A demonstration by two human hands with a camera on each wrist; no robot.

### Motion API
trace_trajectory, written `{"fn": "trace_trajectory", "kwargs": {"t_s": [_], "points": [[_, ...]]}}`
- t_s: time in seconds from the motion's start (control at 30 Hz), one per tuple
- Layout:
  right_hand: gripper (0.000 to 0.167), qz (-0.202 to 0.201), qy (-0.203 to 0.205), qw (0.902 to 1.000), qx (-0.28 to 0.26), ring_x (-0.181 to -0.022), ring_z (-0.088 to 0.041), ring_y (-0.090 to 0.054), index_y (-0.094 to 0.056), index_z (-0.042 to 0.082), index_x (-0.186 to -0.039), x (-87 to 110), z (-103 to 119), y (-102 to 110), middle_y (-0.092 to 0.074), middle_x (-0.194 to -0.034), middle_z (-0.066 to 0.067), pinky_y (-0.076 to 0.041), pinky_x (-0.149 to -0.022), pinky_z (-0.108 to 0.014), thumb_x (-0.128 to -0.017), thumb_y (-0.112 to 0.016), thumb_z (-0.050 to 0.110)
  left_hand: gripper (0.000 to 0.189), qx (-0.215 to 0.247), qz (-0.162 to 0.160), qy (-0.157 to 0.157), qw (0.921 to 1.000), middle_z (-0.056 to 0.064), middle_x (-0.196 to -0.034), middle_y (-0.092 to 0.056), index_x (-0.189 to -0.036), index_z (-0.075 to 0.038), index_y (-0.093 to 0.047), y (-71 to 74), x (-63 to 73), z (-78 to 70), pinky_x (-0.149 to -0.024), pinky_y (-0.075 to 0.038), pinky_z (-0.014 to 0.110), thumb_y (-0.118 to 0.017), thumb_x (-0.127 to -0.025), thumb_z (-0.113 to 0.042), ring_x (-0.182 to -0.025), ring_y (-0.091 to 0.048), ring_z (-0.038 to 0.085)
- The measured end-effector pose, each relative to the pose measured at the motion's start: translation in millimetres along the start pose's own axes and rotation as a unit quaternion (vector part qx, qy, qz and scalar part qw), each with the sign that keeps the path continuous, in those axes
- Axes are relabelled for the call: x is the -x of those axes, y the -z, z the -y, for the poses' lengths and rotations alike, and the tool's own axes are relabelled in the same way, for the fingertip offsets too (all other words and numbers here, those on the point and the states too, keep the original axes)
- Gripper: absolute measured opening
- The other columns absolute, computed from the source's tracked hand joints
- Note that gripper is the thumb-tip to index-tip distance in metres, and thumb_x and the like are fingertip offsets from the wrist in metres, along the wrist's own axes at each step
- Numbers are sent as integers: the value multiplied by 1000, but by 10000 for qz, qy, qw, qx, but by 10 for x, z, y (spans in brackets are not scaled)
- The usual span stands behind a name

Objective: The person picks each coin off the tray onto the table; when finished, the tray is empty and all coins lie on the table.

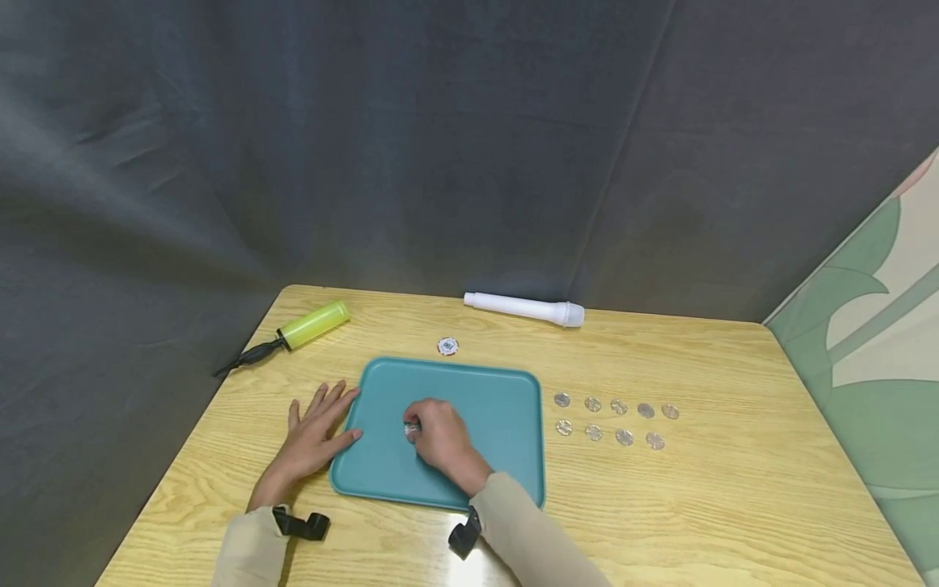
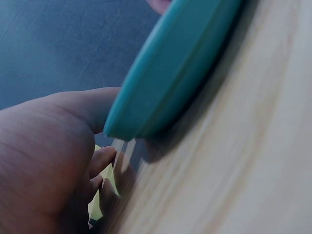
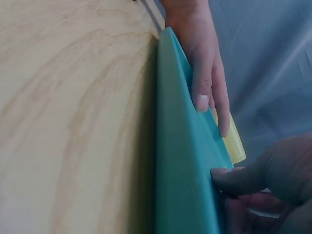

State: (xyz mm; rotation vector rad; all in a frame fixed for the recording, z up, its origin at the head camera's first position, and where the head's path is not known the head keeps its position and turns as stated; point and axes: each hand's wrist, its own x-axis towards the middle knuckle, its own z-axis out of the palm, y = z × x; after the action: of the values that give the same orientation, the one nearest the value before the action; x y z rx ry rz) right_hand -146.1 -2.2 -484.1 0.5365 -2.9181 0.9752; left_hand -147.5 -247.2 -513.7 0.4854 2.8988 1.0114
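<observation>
A teal tray (image 1: pixel 484 390) lies on the wooden table between both hands. Over its middle, my right hand (image 1: pixel 443 440) has its fingers curled and pinches a silvery coin (image 1: pixel 410 429), partly covered by the fingertips. My left hand (image 1: pixel 311 440) rests at the tray's left edge with fingers extended and thumb over the rim. In the left wrist view, the left hand (image 2: pixel 48 151) shows beside the tray's corner (image 2: pixel 146 97). The right wrist view has the right fingers (image 3: pixel 248 178) low inside the tray wall, the coin mostly hidden there.
Right of the tray, several silvery coins (image 1: pixel 593 432) lie in two rows. A white poker chip (image 1: pixel 447 346) sits behind the tray, and a white microphone (image 1: pixel 521 307) lies along the back edge. At the left is a yellow-green hand pump (image 1: pixel 311 326).
</observation>
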Motion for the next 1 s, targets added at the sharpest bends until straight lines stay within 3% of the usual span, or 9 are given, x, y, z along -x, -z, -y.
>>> {"fn": "trace_trajectory", "kwargs": {"t_s": [0.23, 0.5, 0.87, 1.0], "points": [[15, 16, -43, 9988, 486, -82, -14, -69, -79, 14, -96, 11, 49, -27, -73, -89, 0, -56, -64, -27, -84, -76, 6, 67, -4, -1, -7, 10000, 24, -164, -28, -155, -17, -40, -7, 3, 4, -111, 7, 79, -65, -96, -35, -152, -12, 53], [15, -104, 23, 9981, 604, -82, -17, -70, -79, 14, -93, 5, 66, -35, -72, -89, -1, -56, -61, -30, -83, -75, 4, 68, -27, -16, -6, 10000, 23, -164, -28, -155, -17, -40, 0, 4, 8, -112, 7, 79, -66, -95, -36, -152, -12, 53], [17, 369, 80, 9931, 1112, -82, -20, -70, -75, 16, -103, -6, 88, -54, -67, -97, -2, -57, -62, -30, -88, -72, 7, 68, -34, 4, 16, 10000, 24, -164, -27, -155, -17, -40, 9, 3, -12, -112, 7, 79, -66, -96, -36, -153, -12, 53], [20, 421, 41, 9936, 1044, -80, -19, -68, -73, 16, -104, -1, 83, -48, -66, -98, -3, -55, -60, -30, -87, -72, 6, 67, -15, -5, 10, 10000, 24, -164, -28, -155, -17, -40, 7, 5, -10, -111, 7, 79, -66, -96, -36, -152, -12, 53]]}}
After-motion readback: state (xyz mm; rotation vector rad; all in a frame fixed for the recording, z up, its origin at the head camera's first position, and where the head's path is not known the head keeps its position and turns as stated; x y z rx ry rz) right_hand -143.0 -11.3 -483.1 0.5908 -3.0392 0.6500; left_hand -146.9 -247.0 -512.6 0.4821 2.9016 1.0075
